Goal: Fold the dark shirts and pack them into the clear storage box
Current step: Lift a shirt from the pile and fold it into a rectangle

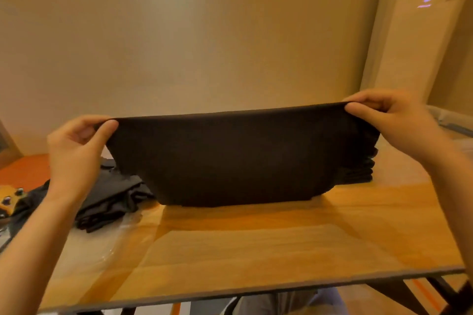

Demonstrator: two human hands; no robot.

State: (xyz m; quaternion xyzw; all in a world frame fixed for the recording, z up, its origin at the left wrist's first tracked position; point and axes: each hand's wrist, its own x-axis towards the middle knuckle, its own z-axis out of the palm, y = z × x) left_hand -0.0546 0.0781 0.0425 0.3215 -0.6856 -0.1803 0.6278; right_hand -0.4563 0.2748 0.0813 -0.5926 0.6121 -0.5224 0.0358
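Note:
A dark shirt (pixel 235 158) hangs stretched between my hands above the wooden table (pixel 256 243), its lower edge touching the tabletop. My left hand (pixel 76 151) pinches its upper left corner and my right hand (pixel 389 123) pinches its upper right corner. Behind the held shirt on the right, a stack of folded dark shirts (pixel 363 169) shows partly. A loose pile of unfolded dark shirts (pixel 107 199) lies on the left of the table. The clear storage box (pixel 450 123) shows only as a pale rim at the right edge.
A tall white air conditioner (pixel 419 33) stands in the right corner against the beige wall. A yellow object (pixel 10 199) lies at the far left edge. The table's front edge (pixel 230 291) runs close to my body.

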